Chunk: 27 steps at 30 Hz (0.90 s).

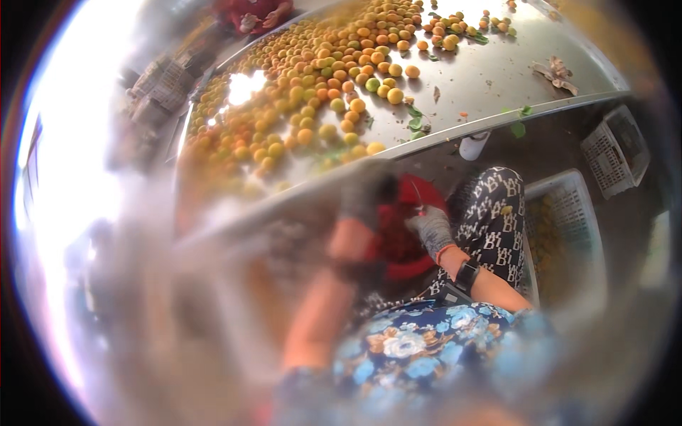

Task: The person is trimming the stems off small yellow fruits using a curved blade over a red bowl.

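Observation:
My right hand (432, 227), in a grey work glove, is closed around what look like small scissors (420, 210) with a reddish handle and a thin metal blade. It is over the right side of a red tub (413, 268) at my lap. My left hand (368, 186), gloved in dark grey, is at the near edge of the metal table (472, 96). Smearing hides its fingers and anything they may hold. Just beyond it, many round orange, yellow and green citrus fruits (312, 85) are spread over the table.
A pale plastic crate (595, 231) with fruit in it stands right of my leg. Farther right is another crate (616, 150). A white container (472, 146) shows under the table edge. Leaves and a crumpled pale glove (558, 75) lie on the table. Across it is a person in red (245, 13).

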{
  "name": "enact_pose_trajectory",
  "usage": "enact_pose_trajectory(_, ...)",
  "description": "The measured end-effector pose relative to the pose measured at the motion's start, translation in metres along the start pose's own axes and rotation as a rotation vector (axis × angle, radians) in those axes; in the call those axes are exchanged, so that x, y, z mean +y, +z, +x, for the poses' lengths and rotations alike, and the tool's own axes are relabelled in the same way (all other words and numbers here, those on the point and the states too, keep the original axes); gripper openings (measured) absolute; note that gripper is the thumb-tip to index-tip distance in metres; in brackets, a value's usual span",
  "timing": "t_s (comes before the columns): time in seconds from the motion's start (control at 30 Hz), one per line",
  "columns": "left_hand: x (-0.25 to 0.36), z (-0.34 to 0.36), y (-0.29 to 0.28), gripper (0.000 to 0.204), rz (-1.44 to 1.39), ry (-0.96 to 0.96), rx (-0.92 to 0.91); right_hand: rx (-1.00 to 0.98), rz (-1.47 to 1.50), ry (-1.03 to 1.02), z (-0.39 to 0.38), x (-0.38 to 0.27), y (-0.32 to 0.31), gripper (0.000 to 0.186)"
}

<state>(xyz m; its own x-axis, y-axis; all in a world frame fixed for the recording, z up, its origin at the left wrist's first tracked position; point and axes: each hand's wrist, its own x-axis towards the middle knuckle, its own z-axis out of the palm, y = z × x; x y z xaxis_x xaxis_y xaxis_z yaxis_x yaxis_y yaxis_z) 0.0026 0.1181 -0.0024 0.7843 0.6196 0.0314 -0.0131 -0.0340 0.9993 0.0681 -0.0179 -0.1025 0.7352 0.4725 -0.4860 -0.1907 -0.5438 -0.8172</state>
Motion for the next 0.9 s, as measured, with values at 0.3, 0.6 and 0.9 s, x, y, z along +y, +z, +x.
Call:
enact_pose_trajectory(0.3,0.0,0.023,-0.325,0.022,1.144,-0.002,0.678,-0.056,-0.492,-0.08,-0.005,-0.006,0.001,0.04)
enact_pose_trajectory(0.6,-0.034,0.07,-0.405,0.06,0.919,-0.353,0.534,-0.076,-0.532,-0.274,0.019,0.038,0.012,0.038)
enact_pose_trajectory(0.9,-0.034,0.071,-0.368,0.047,1.125,-0.266,0.36,-0.156,-0.444,-0.177,0.024,0.048,0.017,0.039)
